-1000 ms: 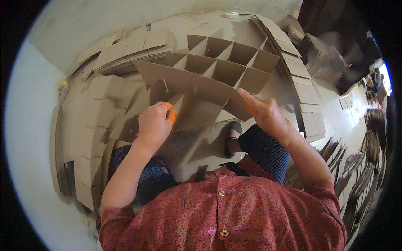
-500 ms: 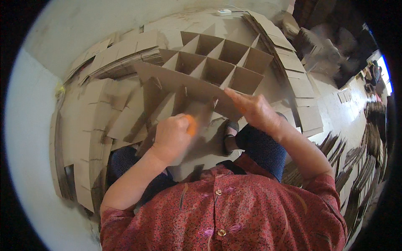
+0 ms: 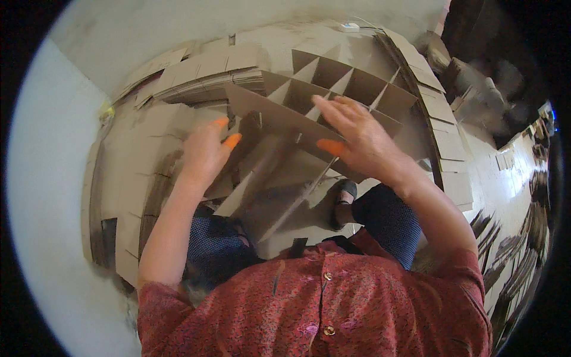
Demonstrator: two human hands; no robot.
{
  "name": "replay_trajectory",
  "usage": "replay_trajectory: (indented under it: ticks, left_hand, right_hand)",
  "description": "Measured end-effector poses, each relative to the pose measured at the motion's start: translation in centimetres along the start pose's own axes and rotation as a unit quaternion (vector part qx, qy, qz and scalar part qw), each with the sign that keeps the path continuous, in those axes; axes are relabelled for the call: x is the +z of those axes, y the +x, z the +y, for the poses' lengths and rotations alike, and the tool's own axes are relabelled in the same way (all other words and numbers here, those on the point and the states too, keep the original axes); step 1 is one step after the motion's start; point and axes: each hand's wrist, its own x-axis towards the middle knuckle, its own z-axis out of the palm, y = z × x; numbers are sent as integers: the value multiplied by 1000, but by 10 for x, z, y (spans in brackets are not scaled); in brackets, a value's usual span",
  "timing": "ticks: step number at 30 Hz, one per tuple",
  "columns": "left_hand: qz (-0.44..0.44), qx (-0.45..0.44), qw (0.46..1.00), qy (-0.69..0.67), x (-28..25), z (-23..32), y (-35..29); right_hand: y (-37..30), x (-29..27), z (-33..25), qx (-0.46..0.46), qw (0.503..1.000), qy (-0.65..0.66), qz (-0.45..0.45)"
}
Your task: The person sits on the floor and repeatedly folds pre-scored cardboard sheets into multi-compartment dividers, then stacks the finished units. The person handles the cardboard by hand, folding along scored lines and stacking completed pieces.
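Observation:
A brown cardboard box divider (image 3: 270, 116), made of slotted strips crossed into square cells, stands in front of me. Its long near panel slants down from left to right. My right hand (image 3: 366, 143) is over that panel's right part, fingers spread on the far side above the cells and the orange-covered thumb on the near side. To the left, my left hand (image 3: 205, 152) is open beside the panel's left end, thumb and one finger apart, both tipped with orange covers. Nothing shows between them. Loose cross strips (image 3: 256, 172) jut from the panel toward me.
Stacks of slotted cardboard strips (image 3: 208, 62) lie behind on the left. More cardboard (image 3: 128, 172) is piled along the left wall, and another row (image 3: 443, 137) runs down the right. Bundles of strips (image 3: 511, 238) stand at the far right. My foot (image 3: 345, 202) is close under the divider.
My left hand has moved left and away from the near strips, and its fingers have opened. My right hand has spread its fingers over the panel. The whole view has shifted slightly.

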Motion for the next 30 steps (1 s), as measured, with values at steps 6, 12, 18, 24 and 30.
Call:
replay_trajectory:
  ticks: [6, 12, 18, 24, 30]
  left_hand:
    - [-146, 1, 981, -129, 24, -14, 14]
    - [-145, 11, 974, -171, 36, -21, 17]
    - [-154, -2, 979, -134, 32, -12, 13]
    - [-149, -15, 967, -205, 30, -20, 27]
    - [21, -1, 994, -103, 53, -63, 107]
  right_hand:
    - [22, 38, 12, 70, 973, 100, -193]
    - [23, 46, 12, 22, 985, 63, -161]
    - [18, 53, 16, 32, 973, 63, -222]
    - [12, 61, 30, 44, 976, -16, -214]
    - [19, 66, 53, 71, 974, -63, -206]
